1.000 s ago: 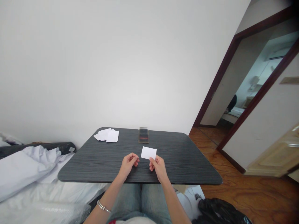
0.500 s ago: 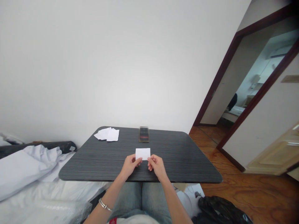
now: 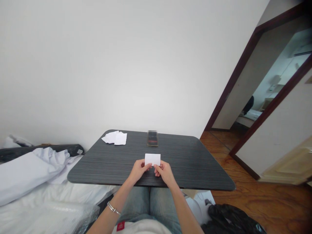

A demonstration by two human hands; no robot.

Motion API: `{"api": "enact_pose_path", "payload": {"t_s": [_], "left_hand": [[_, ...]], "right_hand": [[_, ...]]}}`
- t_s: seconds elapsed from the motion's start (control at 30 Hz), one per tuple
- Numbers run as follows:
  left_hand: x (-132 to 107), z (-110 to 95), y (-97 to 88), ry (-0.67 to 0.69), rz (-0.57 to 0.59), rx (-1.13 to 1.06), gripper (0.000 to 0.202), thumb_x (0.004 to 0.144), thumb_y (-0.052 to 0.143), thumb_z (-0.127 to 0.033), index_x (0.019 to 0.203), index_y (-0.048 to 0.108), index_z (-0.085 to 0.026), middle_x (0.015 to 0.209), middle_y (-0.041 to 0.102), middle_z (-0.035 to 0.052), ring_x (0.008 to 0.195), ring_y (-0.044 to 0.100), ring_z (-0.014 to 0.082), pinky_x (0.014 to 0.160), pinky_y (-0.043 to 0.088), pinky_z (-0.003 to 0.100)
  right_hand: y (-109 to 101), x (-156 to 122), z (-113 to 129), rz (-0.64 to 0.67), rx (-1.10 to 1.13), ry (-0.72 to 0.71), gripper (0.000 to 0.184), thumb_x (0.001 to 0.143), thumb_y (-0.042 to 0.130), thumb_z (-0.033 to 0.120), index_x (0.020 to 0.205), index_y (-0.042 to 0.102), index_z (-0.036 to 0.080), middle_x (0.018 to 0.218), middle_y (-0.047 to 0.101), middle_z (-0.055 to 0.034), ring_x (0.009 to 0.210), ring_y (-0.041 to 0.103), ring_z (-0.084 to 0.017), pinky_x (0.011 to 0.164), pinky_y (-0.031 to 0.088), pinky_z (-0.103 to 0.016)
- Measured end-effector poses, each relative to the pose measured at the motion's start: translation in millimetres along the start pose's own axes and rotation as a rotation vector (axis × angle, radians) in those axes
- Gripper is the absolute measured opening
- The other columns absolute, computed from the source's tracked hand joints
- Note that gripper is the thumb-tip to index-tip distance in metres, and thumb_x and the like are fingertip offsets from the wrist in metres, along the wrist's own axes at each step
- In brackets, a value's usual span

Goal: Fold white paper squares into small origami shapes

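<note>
A small white rectangle of paper (image 3: 152, 158) is held up over the near middle of the dark table (image 3: 190, 165). My left hand (image 3: 140, 169) pinches its lower left part, thumb on the front face. At the lower right corner my right hand (image 3: 164, 170) grips it too, with thumb in front and fingers curled behind. Both thumbs lie close together along the bottom edge. Whether the paper is folded, I cannot tell.
Several white paper pieces (image 3: 119, 138) lie overlapping at the table's back left. A dark, blurred-out flat object (image 3: 152, 138) sits at the back middle, near the wall (image 3: 146, 65). White bags and cloth (image 3: 31, 165) are heaped left of the table; a black bag (image 3: 234, 219) lies on the floor at right.
My left thumb has slid right along the paper's bottom edge, and the right thumb has moved inward, so the thumbs are closer together. The whole view has shifted slightly.
</note>
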State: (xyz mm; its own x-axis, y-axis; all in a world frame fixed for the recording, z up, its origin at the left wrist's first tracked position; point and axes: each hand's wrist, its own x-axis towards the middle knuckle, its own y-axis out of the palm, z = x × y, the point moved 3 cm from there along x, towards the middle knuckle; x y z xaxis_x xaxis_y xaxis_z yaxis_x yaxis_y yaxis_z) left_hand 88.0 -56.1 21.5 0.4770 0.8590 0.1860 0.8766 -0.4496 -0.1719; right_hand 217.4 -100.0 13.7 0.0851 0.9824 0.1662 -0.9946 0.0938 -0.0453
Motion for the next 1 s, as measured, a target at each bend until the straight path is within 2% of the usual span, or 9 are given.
{"api": "enact_pose_path", "payload": {"t_s": [0.2, 0.43, 0.6, 0.7, 0.8, 1.0], "left_hand": [[0.2, 1.2, -0.1, 0.032, 0.020, 0.036, 0.027, 0.069, 0.056, -0.036, 0.063, 0.060, -0.010, 0.057, 0.061, 0.0027, 0.051, 0.050, 0.0120, 0.052, 0.038, 0.022], [0.0, 3.8, -3.8, -0.019, -0.037, -0.084, 0.026, 0.070, 0.054, -0.036, 0.067, 0.057, -0.011, 0.058, 0.060, 0.0031, 0.050, 0.050, 0.0102, 0.050, 0.038, 0.021], [0.4, 2.6, -6.3, -0.056, -0.103, -0.181, 0.025, 0.071, 0.054, -0.036, 0.074, 0.055, -0.012, 0.058, 0.058, 0.0005, 0.048, 0.049, 0.0088, 0.047, 0.037, 0.019], [0.4, 1.6, -4.4, -0.046, -0.037, -0.128, 0.027, 0.070, 0.055, -0.037, 0.076, 0.057, -0.011, 0.060, 0.058, 0.0008, 0.049, 0.049, 0.0094, 0.047, 0.036, 0.019], [-0.4, 0.8, -2.7, -0.004, 0.020, -0.055, 0.027, 0.070, 0.054, -0.037, 0.069, 0.058, -0.011, 0.059, 0.058, 0.0010, 0.052, 0.050, 0.0103, 0.048, 0.036, 0.020], [-0.7, 2.1, -3.4, -0.003, -0.026, -0.070, 0.026, 0.072, 0.052, -0.038, 0.069, 0.056, -0.012, 0.058, 0.056, 0.0003, 0.050, 0.048, 0.0101, 0.047, 0.035, 0.020]], "right_hand": [[-1.2, -0.4, -1.0, -0.024, -0.005, 0.022, 0.022, 0.069, 0.055, 0.035, 0.066, 0.056, 0.013, 0.045, 0.053, 0.0030, 0.034, 0.047, -0.008, 0.035, 0.036, -0.017], [-7.8, 1.0, -6.5, -0.118, 0.042, -0.003, 0.024, 0.071, 0.055, 0.035, 0.062, 0.052, 0.014, 0.044, 0.052, 0.0031, 0.034, 0.048, -0.008, 0.034, 0.036, -0.016], [-8.5, 0.6, -6.3, -0.120, 0.063, 0.000, 0.024, 0.071, 0.055, 0.036, 0.063, 0.052, 0.014, 0.043, 0.051, 0.0034, 0.034, 0.047, -0.008, 0.034, 0.035, -0.016], [-5.8, -0.5, -3.3, -0.076, 0.060, 0.004, 0.023, 0.070, 0.055, 0.036, 0.067, 0.053, 0.014, 0.043, 0.051, 0.0042, 0.034, 0.047, -0.008, 0.035, 0.035, -0.016], [-4.5, -1.0, -1.9, -0.056, 0.052, 0.008, 0.022, 0.069, 0.056, 0.036, 0.068, 0.054, 0.014, 0.043, 0.052, 0.0045, 0.035, 0.047, -0.008, 0.035, 0.035, -0.017], [-8.4, 0.3, -4.8, -0.123, 0.107, 0.018, 0.024, 0.068, 0.057, 0.037, 0.061, 0.049, 0.015, 0.042, 0.051, 0.0046, 0.033, 0.046, -0.007, 0.034, 0.034, -0.016]]}}
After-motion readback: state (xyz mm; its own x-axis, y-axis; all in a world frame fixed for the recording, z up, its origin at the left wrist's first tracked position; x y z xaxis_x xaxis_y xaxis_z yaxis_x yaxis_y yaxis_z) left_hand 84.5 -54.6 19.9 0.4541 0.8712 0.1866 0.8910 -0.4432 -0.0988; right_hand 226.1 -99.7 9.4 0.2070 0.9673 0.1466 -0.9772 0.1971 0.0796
